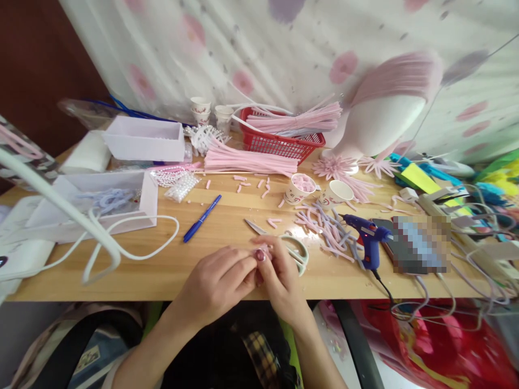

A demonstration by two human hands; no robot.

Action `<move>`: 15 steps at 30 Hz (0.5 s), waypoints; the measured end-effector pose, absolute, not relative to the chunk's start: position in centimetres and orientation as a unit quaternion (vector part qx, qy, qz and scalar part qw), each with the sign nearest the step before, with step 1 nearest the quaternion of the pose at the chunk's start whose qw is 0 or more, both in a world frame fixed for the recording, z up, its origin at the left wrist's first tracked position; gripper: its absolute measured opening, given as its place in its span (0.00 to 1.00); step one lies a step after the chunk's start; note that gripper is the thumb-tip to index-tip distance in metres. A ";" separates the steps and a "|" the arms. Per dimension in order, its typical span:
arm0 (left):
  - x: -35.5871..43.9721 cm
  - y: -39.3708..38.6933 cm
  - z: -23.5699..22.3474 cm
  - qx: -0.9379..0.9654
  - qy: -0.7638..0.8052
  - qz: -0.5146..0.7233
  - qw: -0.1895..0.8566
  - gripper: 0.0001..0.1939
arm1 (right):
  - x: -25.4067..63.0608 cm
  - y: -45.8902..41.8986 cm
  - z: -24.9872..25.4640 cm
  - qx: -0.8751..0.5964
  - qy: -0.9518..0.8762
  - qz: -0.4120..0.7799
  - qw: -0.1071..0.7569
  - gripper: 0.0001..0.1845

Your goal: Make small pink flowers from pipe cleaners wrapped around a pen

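Observation:
Close to the table's front edge, my left hand (221,275) and my right hand (281,273) meet with fingertips pinched together. Between them a bit of a small pink pipe cleaner piece (266,249) shows; the fingers hide most of it. Under and beyond my right hand lie scissors (302,251) with pale green handles, their blades pointing away to the left. Short pink and lilac pipe cleaner pieces (326,229) are heaped to the right. A paper cup (298,193) filled with pink pieces stands behind, beside another paper cup (334,197).
A blue glue gun (368,240) stands at the right, near a phone (421,246) and tangled cables. Long pink pipe cleaners (251,161) lie before a red basket (279,145). Left are a blue pen (203,218), a white cable (150,258) and an open white box (151,200).

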State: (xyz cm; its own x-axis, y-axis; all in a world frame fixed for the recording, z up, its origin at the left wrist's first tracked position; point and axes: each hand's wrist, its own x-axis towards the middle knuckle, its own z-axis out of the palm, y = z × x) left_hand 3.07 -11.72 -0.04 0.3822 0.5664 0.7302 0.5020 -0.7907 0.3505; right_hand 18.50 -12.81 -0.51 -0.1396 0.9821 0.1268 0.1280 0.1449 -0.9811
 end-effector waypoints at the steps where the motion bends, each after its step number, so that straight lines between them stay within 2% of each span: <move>1: 3.0 -11.7 0.0 0.835 0.311 0.452 0.032 0.10 | 18.6 -12.7 -0.4 -0.454 -0.606 0.477 0.446 0.11; 3: 2.8 -11.6 0.0 0.843 0.296 0.448 0.027 0.10 | 18.8 -12.6 -0.2 -0.440 -0.601 0.508 0.432 0.15; 5: 2.4 -11.4 0.1 0.853 0.285 0.438 0.008 0.10 | 18.8 -12.6 -0.2 -0.442 -0.590 0.515 0.438 0.15; 11: 1.5 -10.6 0.9 0.896 0.270 0.345 -0.068 0.05 | 18.8 -13.0 0.5 -0.482 -0.655 0.434 0.388 0.14; 15: 1.6 -10.1 1.6 0.918 0.240 0.303 -0.090 0.08 | 19.3 -13.0 1.1 -0.508 -0.699 0.368 0.343 0.13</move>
State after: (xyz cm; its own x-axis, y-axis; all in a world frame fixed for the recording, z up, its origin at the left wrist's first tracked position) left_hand 1.60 -10.07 1.59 0.7016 0.3850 0.5997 0.4946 -0.8688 -0.0209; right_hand 19.34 -13.04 1.10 -0.2485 0.9630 0.1047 0.4577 0.2120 -0.8634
